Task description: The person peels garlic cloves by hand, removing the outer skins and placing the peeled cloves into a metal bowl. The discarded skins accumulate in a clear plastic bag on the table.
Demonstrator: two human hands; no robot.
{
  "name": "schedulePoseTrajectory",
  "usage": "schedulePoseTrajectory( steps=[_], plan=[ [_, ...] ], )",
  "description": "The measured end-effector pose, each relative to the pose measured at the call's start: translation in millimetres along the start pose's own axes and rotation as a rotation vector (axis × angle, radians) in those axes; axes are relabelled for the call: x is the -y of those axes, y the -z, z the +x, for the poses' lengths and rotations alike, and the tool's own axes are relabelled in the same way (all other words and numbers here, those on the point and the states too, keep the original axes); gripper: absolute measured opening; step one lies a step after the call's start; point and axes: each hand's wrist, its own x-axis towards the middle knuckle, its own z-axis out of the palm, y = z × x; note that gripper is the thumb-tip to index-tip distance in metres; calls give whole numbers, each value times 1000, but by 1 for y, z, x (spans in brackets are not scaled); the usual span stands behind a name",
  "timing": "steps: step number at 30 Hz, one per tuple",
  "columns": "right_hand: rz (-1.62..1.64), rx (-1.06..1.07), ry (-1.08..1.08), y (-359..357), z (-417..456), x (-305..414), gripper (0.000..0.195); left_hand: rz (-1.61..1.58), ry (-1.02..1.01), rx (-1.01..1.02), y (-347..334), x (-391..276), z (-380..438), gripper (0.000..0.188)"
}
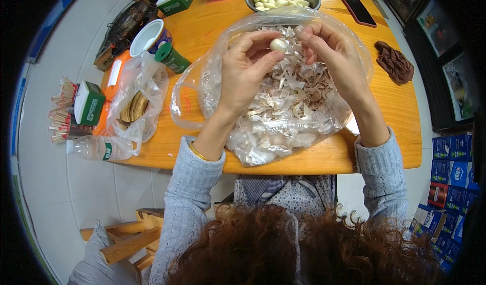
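Observation:
My left hand (248, 65) holds a pale garlic clove (278, 45) between thumb and fingertips. Beside it, my right hand (332, 51) is raised with thumb and forefinger pinched together; whether a bit of skin is between them cannot be told. Both hands are over a clear plastic bag (212, 76), which lies open on the wooden table and holds a heap of dry garlic skins (292, 91). Beyond the bag, a steel bowl (248, 0) contains several peeled garlic cloves (279, 0).
A phone (357, 9) and a brown cloth (394, 62) lie to the right. Leftward are a green cup (172, 58), a white-lined tub (147, 38), a plastic bag with bananas (134, 106), a clear bottle (98, 147) and tissue boxes (89, 103). The table's front edge (296, 169) is near me.

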Motion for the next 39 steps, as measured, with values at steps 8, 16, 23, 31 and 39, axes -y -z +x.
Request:
schedulePoseTrajectory(
  steps=[8,16,23,31,39],
  plan=[
    [-75,18,-76,-5,-4,0,19,36,-13,10,-2,1,0,30],
    [-354,-155,194,1,0,-11,19,-251,97,-23,2,6,6,28],
    [-403,-82,121,-15,-7,3,16,-373,180,-16,6,7,5,28],
    [-650,-244,309,-5,-4,-6,17,-560,339,62,13,11,5,26],
    [-501,-69,345,-14,-7,-7,18,-456,304,21,8,8,3,23]
  ],
)
